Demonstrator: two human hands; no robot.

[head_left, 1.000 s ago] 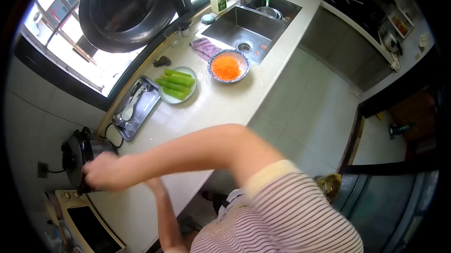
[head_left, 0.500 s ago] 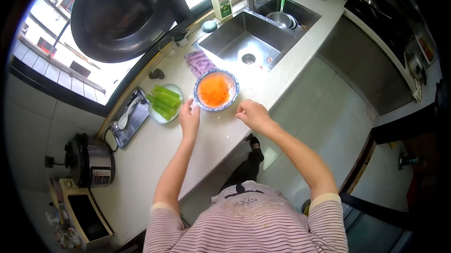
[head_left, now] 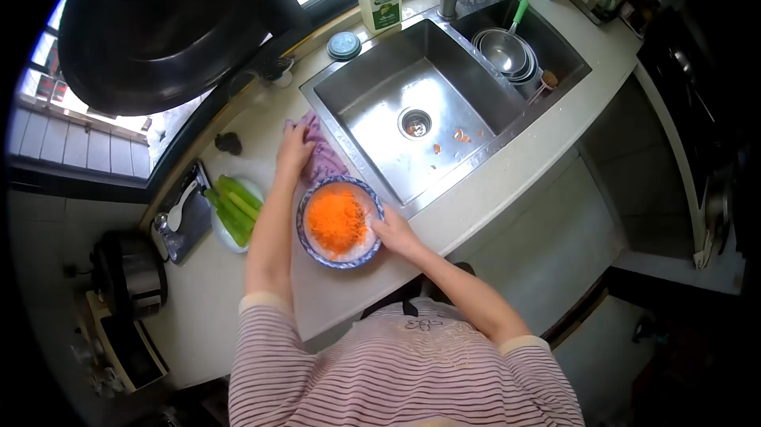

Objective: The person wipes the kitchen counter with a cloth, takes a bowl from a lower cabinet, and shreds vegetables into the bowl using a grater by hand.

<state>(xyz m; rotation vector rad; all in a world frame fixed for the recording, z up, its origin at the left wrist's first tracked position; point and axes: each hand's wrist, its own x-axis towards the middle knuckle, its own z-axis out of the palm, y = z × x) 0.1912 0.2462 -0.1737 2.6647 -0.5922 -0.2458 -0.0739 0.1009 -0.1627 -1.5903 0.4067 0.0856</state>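
Holding the blue-rimmed bowl [head_left: 342, 265] by its right edge is the right hand [head_left: 395, 235], fingers closed on the rim; the bowl seems to rest on the counter [head_left: 329, 294], immediately left of that hand and nearer the body than the left; orange shreds [head_left: 336, 222] are heaped inside, farther from the right hand than the bowl's middle; the left hand [head_left: 292, 153] reaches beyond the bowl to the purple cloth [head_left: 323, 159], fingers down on its far part; pinching or merely resting, cannot tell; the plate [head_left: 254, 190] of green stalks [head_left: 232, 210] lies just left of the left forearm; the sink [head_left: 468, 90] opens beyond the right hand; handling notes, by judgement: a one-sided rim grip may tip a loaded bowl, so best hold it level and low; best gather the cloth fully before lifting, as its near end meets the bowl's far rim and could snag.
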